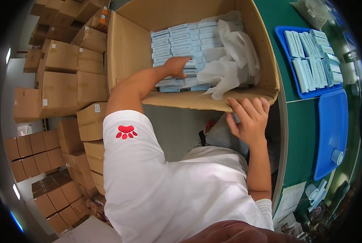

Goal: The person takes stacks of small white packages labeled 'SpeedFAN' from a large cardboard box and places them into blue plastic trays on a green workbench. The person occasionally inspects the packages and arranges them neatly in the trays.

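Note:
A large cardboard box stands open in front of me. Inside lie rows of slim light blue packages, with crumpled white packing sheet over their right side. My left hand reaches in at the near end of the rows. Its thumb and forefinger are bent about one light blue package, and the other fingers are hidden. My right hand grips the near rim of the box close to its right corner, fingers over the edge and thumb below.
To the right, a green table bears a blue tray of light blue packages and another blue tray with a tape-like roll. Stacked cartons line the left. A clear bag lies at the far right.

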